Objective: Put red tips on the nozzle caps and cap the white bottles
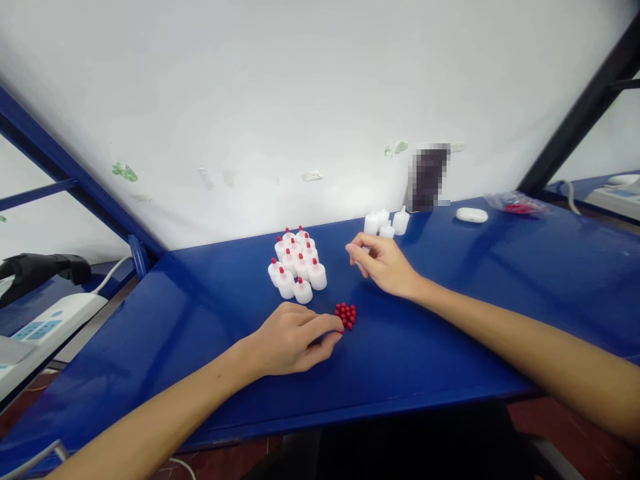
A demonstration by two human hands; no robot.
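My left hand is low over the blue table, thumb and forefinger pinched on a small red cap. Right beside those fingertips lies a cluster of several more red caps. To the right and farther back, my right hand is closed around a small white bottle, mostly hidden by the fingers. Behind that hand stand several uncapped white bottles with bare nozzles. Beyond my left hand, a group of white bottles with red caps stands upright, packed close together.
At the back right are a white oval case and a clear plastic bag with red contents. A dark pixelated object leans on the wall. A white power strip is left of the blue table.
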